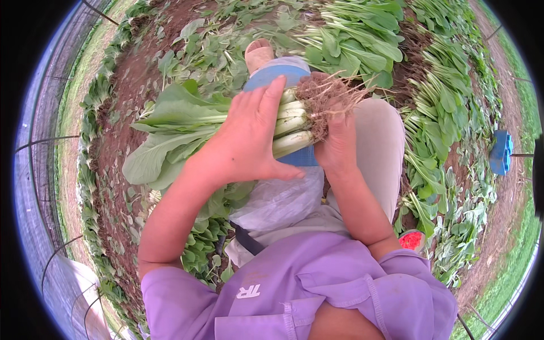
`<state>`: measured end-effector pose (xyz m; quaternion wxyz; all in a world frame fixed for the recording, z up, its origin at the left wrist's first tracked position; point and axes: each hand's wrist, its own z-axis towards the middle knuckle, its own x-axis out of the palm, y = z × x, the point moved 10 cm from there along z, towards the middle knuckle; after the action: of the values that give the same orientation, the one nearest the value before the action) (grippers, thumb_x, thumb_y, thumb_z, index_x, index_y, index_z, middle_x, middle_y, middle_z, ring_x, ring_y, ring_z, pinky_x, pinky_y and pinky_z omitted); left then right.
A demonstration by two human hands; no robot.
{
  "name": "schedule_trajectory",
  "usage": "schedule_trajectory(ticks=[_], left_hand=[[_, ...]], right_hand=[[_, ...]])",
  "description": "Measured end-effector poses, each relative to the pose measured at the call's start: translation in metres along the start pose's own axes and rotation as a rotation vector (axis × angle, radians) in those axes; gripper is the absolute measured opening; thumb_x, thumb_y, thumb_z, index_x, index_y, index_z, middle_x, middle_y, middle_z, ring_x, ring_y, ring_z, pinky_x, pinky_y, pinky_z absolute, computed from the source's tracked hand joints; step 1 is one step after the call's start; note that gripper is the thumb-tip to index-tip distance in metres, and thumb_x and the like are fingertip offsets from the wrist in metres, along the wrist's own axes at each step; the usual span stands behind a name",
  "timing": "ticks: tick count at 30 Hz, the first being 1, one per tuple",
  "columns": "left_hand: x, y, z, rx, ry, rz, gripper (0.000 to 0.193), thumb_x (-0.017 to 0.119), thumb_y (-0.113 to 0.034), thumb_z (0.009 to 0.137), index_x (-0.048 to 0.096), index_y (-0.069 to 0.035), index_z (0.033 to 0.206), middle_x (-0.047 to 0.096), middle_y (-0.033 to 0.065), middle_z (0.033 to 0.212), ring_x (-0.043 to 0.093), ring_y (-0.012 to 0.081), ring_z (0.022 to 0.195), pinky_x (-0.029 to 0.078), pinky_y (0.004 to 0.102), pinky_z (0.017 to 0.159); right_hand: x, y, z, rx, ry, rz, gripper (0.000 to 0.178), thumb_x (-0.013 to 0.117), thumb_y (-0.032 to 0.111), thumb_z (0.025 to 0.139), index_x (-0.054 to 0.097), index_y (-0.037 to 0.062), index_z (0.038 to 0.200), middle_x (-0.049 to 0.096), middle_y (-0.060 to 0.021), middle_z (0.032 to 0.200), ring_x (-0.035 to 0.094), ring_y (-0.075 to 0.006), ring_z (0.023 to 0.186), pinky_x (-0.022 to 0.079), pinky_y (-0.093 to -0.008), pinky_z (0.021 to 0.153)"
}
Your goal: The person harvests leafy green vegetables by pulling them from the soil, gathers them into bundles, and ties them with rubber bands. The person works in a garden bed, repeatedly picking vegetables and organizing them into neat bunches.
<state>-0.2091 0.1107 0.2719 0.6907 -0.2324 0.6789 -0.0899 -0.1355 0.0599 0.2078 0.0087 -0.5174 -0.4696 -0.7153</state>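
Greens (195,129), broad-leaved and pale-stemmed with soil-caked roots (324,101), stretch sideways above your legs (377,150). Your left hand (245,133) spans them, thumb and fingers apart; I cannot tell your right hand's (339,140) grip beside the roots.

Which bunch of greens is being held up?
The bunch lying sideways, with the left hand over its pale stalks and its brown roots by the right hand; the greens in the row on the right lie on the ground.
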Motion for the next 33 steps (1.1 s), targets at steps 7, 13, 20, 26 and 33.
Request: schedule_trajectory(ticks=[7,13,20,26,33], left_hand=[[0.001,0.011,0.0,-0.008,0.051,-0.088,0.113,0.08,-0.031,0.046,0.013,-0.001,0.131,0.034,0.0226,0.122,0.035,0.0344,0.114,0.028,0.0371,0.097],[0.002,0.01,-0.001,-0.001,-0.074,-0.062,0.109,0.08,-0.029,0.045,0.017,-0.001,0.13,0.04,0.0221,0.118,0.041,0.0347,0.109,0.033,0.0373,0.093],[-0.006,0.014,0.008,-0.116,-0.238,0.043,0.094,0.079,-0.026,0.045,0.032,-0.003,0.122,0.054,0.0181,0.099,0.055,0.0309,0.09,0.044,0.0355,0.079],[0.004,0.009,0.011,-0.093,-0.21,0.058,0.095,0.081,-0.024,0.045,0.031,-0.003,0.123,0.055,0.0183,0.1,0.055,0.0307,0.093,0.043,0.0361,0.081],[0.005,0.018,0.019,-0.125,-0.135,-0.097,0.104,0.083,-0.032,0.042,0.027,0.0,0.123,0.054,0.0186,0.103,0.053,0.0303,0.097,0.042,0.0357,0.084]], right_hand=[[0.009,0.004,0.0,0.012,0.013,-0.15,0.066,0.074,0.027,0.065,0.04,-0.0006,0.114,0.051,-0.0078,0.102,0.051,-0.0144,0.091,0.042,-0.0271,0.08],[0.011,0.003,0.0,-0.018,0.016,-0.184,0.07,0.076,0.025,0.062,0.039,-0.0018,0.115,0.051,-0.0079,0.102,0.051,-0.0155,0.092,0.042,-0.0282,0.081],[-0.003,-0.007,0.014,-0.107,0.044,0.159,0.051,0.034,0.037,0.086,0.045,-0.0071,0.11,0.048,-0.014,0.115,0.047,-0.0178,0.103,0.037,-0.0294,0.089],[-0.013,-0.011,0.02,-0.083,-0.103,0.137,0.045,0.038,0.032,0.086,0.047,-0.0061,0.106,0.052,-0.0126,0.107,0.048,-0.0167,0.099,0.035,-0.0277,0.088],[-0.016,-0.008,0.015,-0.115,-0.111,-0.034,0.038,0.04,0.028,0.088,0.046,-0.0025,0.109,0.052,-0.0091,0.105,0.048,-0.0147,0.094,0.036,-0.0263,0.085]])
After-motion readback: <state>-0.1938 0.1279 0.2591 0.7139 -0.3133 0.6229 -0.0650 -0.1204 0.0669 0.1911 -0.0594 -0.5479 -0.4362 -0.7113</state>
